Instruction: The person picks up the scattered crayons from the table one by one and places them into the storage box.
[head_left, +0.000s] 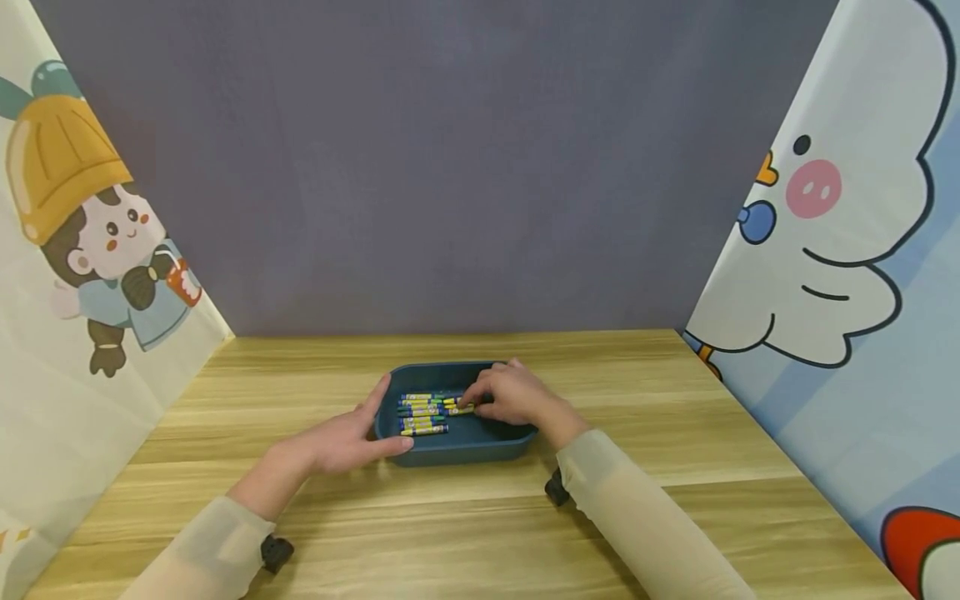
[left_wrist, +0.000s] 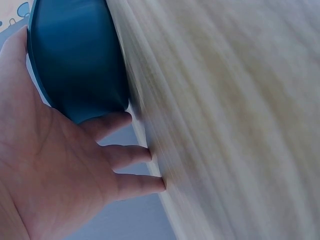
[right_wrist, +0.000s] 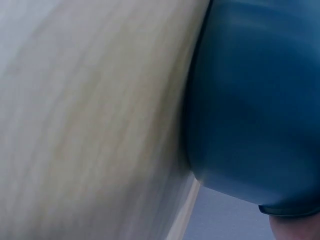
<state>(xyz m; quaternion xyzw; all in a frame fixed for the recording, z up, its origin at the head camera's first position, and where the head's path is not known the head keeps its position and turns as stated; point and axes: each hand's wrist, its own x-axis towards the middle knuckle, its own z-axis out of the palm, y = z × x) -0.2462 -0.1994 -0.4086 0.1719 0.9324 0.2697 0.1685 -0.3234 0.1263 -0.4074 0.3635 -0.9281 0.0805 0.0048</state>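
Note:
A dark blue plastic box [head_left: 468, 454] stands on the table, with a row of yellow-and-blue wrapped crayons [head_left: 422, 414] along its left part. My left hand [head_left: 337, 439] rests at the box's left end, fingers spread and fairly straight, the thumb near the front rim. In the left wrist view, this hand [left_wrist: 60, 155] lies against the box wall [left_wrist: 80, 55]. Inside the box, my right hand [head_left: 513, 394] has its fingers bent and pinches a crayon [head_left: 463, 410] beside the row. The right wrist view shows mainly the box's outer wall [right_wrist: 250, 110], hiding the fingertips.
The wood-grain table [head_left: 465, 521] extends around the box on every side. A grey panel [head_left: 450, 167] rises behind it. Cartoon-printed panels flank the left [head_left: 45, 417] and right [head_left: 862, 400] sides. Each sleeve has a small black device near the wrist.

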